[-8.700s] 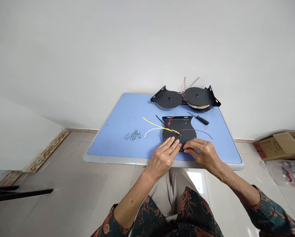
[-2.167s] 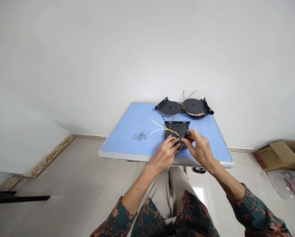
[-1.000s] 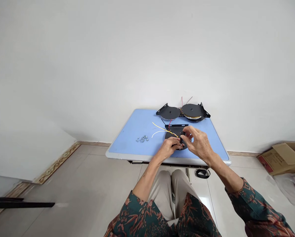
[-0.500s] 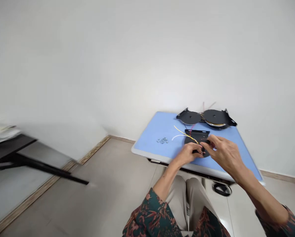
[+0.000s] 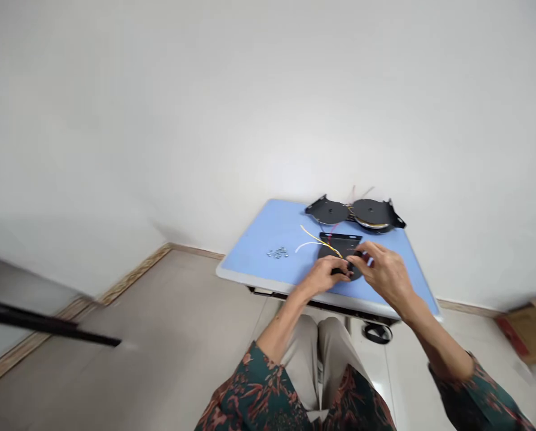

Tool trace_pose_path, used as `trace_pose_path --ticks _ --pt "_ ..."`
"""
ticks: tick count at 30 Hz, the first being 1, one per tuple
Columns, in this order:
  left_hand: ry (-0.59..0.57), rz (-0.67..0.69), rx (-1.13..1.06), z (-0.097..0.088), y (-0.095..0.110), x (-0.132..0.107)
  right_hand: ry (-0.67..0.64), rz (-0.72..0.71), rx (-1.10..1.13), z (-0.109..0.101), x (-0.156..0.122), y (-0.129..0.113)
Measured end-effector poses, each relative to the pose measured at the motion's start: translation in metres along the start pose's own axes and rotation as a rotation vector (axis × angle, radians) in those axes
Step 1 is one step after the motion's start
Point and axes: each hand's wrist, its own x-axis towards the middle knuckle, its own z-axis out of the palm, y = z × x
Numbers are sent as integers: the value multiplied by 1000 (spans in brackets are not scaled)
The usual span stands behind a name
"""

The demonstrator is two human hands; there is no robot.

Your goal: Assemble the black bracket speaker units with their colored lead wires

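A black round plate with a flat slotted flange (image 5: 342, 240) lies near the front of the blue tabletop. Over it my left hand (image 5: 322, 276) has its fingers closed around a small black part (image 5: 337, 272), mostly covered by the fingers. My right hand (image 5: 384, 272) pinches at a dark piece just to the right; whether it is the same part cannot be seen. A yellow wire (image 5: 311, 234) and a white wire (image 5: 304, 244) run out leftward from under the fingertips. A red wire (image 5: 331, 232) rises by the flange.
Several small metal screws or nuts (image 5: 278, 252) lie on the blue tabletop (image 5: 254, 239) at left. Farther back sit a black flanged disc (image 5: 329, 211) and a stacked black disc unit (image 5: 372, 211) with wires. A cardboard box (image 5: 530, 329) stands on the floor at right.
The camera has turned slightly right, so the table and hands appear farther left and the cardboard box shows. Both hands keep their grip over the round plate.
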Motion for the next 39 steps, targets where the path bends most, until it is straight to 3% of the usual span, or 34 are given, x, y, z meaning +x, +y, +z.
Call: trace_pose_path --ticks 2,8,16,23,30,36,39 --pt "20 -24 -42 0 0 -1 -35 18 13 1 2 -1" --pt "-3 -15 -120 1 0 -4 -157 54 326 -3 1 6" --pt "-22 8 -64 0 -1 -3 -1 100 119 11 -2 4" --pt "-59 32 -3 -4 2 -4 -171 110 437 1 -2 6" --pt "-29 -35 -30 -3 10 -4 -41 119 218 9 -4 5" --pt "-27 -29 -50 -1 11 -3 -151 132 469 5 -3 5" --pt "-19 -16 -85 -1 9 -3 -118 136 460 5 -3 7"
